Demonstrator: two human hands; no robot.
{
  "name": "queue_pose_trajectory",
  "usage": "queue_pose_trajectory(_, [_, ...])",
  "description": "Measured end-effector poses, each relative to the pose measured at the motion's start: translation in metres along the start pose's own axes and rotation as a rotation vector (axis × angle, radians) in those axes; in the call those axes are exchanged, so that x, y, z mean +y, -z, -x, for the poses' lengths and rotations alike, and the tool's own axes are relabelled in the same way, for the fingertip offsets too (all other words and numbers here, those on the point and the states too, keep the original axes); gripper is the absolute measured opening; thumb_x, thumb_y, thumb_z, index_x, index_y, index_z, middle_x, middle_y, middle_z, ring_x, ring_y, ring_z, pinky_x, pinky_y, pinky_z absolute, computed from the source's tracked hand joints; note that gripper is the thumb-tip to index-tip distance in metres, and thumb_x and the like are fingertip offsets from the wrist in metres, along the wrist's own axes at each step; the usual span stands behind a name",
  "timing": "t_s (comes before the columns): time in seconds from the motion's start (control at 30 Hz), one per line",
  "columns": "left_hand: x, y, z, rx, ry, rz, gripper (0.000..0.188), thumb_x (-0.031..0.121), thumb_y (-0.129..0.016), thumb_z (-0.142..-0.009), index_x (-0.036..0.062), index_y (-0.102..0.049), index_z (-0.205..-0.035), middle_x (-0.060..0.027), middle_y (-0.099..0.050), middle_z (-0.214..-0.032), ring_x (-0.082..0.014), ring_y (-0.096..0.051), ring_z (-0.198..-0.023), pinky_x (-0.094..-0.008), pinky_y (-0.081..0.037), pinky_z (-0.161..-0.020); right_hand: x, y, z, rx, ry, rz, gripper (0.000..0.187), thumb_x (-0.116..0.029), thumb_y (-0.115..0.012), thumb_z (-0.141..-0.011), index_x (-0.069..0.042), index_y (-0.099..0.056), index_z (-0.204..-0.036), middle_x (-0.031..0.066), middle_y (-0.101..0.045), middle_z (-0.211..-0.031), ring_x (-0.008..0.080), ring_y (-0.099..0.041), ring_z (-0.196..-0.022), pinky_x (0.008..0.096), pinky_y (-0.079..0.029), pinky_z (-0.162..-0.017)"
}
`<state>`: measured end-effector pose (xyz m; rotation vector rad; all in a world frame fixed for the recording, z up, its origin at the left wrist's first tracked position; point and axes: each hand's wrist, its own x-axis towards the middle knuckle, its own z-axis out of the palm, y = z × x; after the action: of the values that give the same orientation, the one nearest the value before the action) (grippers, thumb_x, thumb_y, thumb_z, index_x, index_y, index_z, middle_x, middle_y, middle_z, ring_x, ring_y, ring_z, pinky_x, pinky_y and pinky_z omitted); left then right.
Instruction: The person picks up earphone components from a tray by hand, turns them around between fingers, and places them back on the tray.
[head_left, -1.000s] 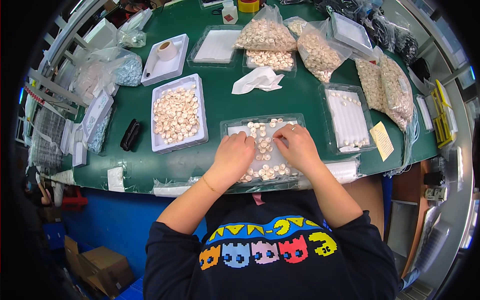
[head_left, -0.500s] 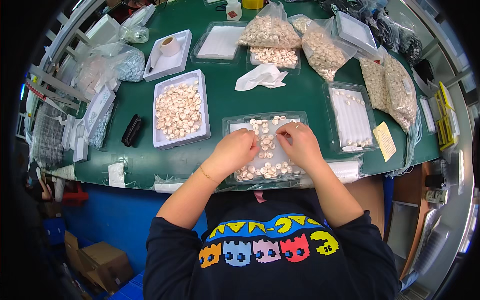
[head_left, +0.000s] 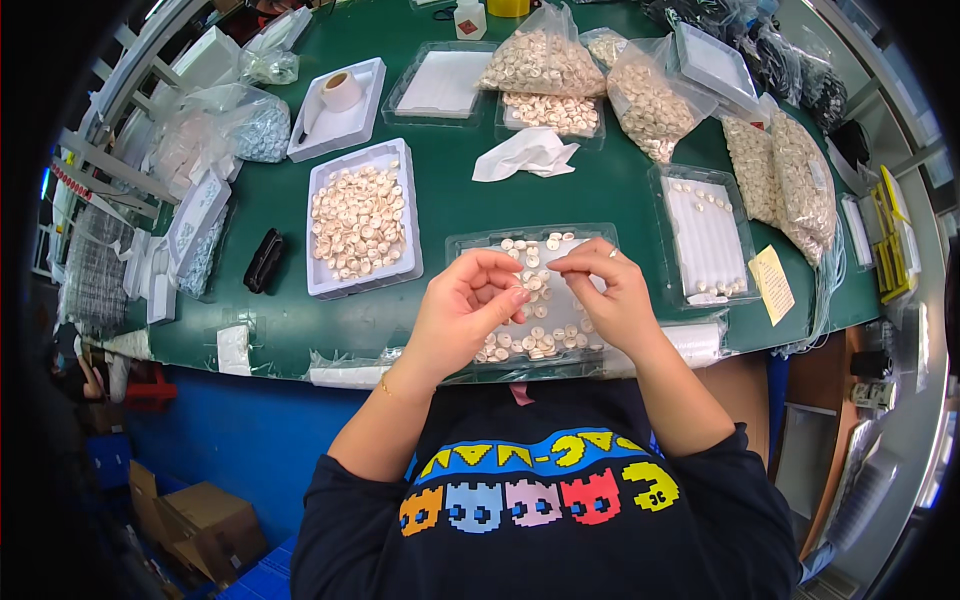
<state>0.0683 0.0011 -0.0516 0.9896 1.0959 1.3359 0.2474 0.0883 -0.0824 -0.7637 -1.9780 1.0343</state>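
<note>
A clear plastic tray [head_left: 462, 244] with a white liner lies on the table in front of me. Small round cream button-like discs [head_left: 540, 343] gather along its near side, with others in a column up the middle and at the far side. My left hand [head_left: 472, 308] hovers over the tray's left part, fingers curled and thumb tip drawn in toward them; what they hold is too small to make out. Above the right part, my right hand [head_left: 605, 290] has thumb and forefinger bent close together over the discs. Whether a disc sits between those fingertips is hidden.
Left of the tray stands a white box [head_left: 414, 262] full of similar discs, with a black case [head_left: 263, 262] beside it. A second tray [head_left: 700, 245] with a few discs lies to the right. Bags of discs [head_left: 540, 62], a crumpled white cloth [head_left: 524, 156] and a tape roll [head_left: 341, 92] stand farther back.
My left hand has turned from a closed fist to a looser curl, its fingers and thumb now showing. My right hand has shifted slightly, its fingertips still over the tray.
</note>
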Motion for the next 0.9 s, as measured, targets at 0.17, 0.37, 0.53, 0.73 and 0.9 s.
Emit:
queue_pose_trajectory(0.17, [0.024, -0.004, 0.013, -0.065, 0.077, 0.114, 0.016, 0.009, -0.053, -0.09, -0.0023, -0.055, -0.101, -0.0051, -0.057, -0.081, -0.0081, -0.054, -0.063, -0.0196, -0.043, -0.056, -0.047, 0.002, 0.002, 0.074, -0.055, -0.316, 0.02, 0.005, -0.06, -0.076, 0.001, -0.062, -0.096, 0.008, -0.059, -0.082, 0.014, -0.058, -0.074, 0.0246, -0.047, -0.066])
queue_pose_trajectory(0.37, [0.037, -0.017, 0.023, -0.029, 0.072, 0.275, 0.019, 0.011, -0.047, -0.092, -0.0027, -0.054, -0.103, -0.002, -0.05, -0.068, -0.0085, -0.047, -0.057, -0.0216, -0.037, -0.05, -0.068, 0.006, 0.005, 0.067, 0.085, -0.36, 0.022, 0.009, -0.063, -0.073, 0.003, -0.061, -0.094, 0.0096, -0.06, -0.086, 0.0142, -0.058, -0.075, 0.0242, -0.047, -0.067])
queue_pose_trajectory(0.53, [0.046, -0.017, 0.032, -0.049, 0.036, 0.297, 0.021, 0.005, -0.052, -0.089, -0.003, -0.053, -0.109, -0.0043, -0.056, -0.075, -0.0076, -0.052, -0.064, -0.0199, -0.042, -0.056, -0.077, 0.009, 0.007, 0.062, 0.15, -0.366, 0.024, 0.012, -0.06, -0.072, 0.004, -0.058, -0.094, 0.0119, -0.059, -0.087, 0.0164, -0.057, -0.079, 0.0262, -0.046, -0.069])
queue_pose_trajectory(0.73, [0.049, -0.019, 0.035, -0.059, 0.008, 0.219, 0.021, 0.0, -0.053, -0.087, -0.0044, -0.054, -0.107, -0.0084, -0.06, -0.083, -0.0094, -0.055, -0.069, -0.0213, -0.047, -0.061, -0.081, 0.006, 0.007, 0.06, 0.18, -0.372, 0.024, 0.013, -0.06, -0.071, 0.004, -0.058, -0.093, 0.0126, -0.059, -0.086, 0.0173, -0.057, -0.077, 0.0266, -0.046, -0.068])
queue_pose_trajectory(0.9, [0.047, -0.016, 0.035, -0.096, -0.134, 0.159, 0.018, 0.0, -0.053, -0.087, -0.0055, -0.058, -0.104, -0.008, -0.058, -0.086, -0.0088, -0.054, -0.073, -0.021, -0.046, -0.062, -0.084, 0.007, 0.007, 0.063, 0.215, -0.408, 0.026, 0.012, -0.063, -0.069, 0.003, -0.06, -0.093, 0.012, -0.06, -0.083, 0.0166, -0.059, -0.073, 0.0252, -0.047, -0.064])
